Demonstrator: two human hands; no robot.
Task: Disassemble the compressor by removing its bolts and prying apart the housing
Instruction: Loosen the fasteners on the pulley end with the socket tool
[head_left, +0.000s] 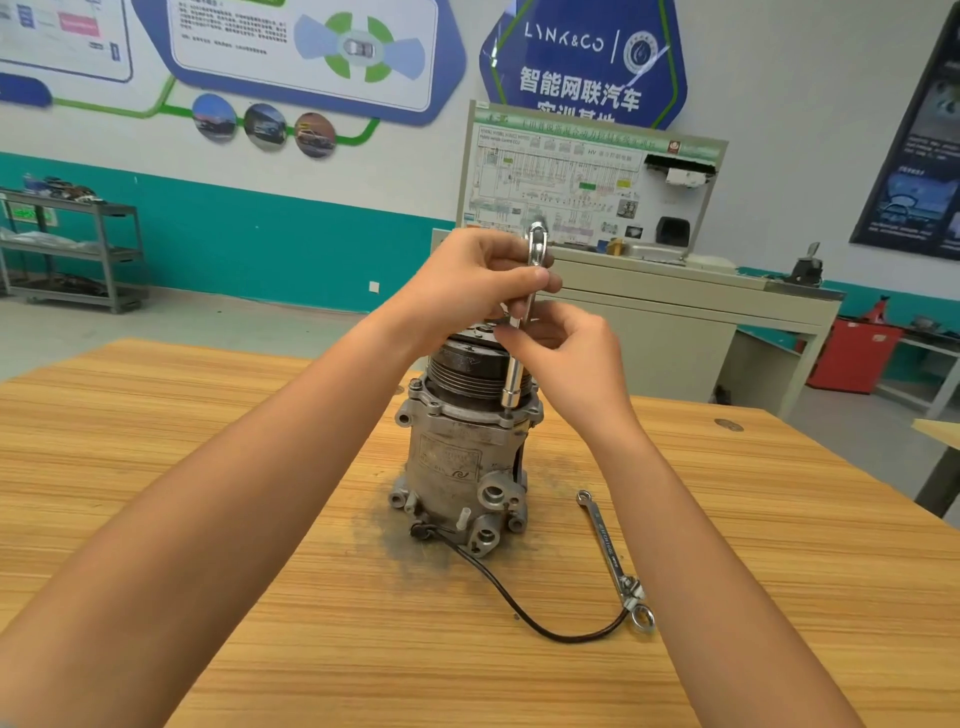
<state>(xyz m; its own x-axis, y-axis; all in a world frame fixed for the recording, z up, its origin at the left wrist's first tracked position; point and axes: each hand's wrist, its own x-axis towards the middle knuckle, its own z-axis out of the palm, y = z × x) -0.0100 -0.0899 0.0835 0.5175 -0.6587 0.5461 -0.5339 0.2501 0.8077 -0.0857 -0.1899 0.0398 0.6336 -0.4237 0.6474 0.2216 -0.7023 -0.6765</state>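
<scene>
While a socket wrench (514, 382) meets it, the grimy compressor (452, 462) stands upright.

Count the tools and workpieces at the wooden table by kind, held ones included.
Compressor: 1
Socket wrench: 1
Ring spanner: 1
Total: 3

Wooden table (156, 415), metal cart (78, 254), red cabinet (852, 358)
</scene>
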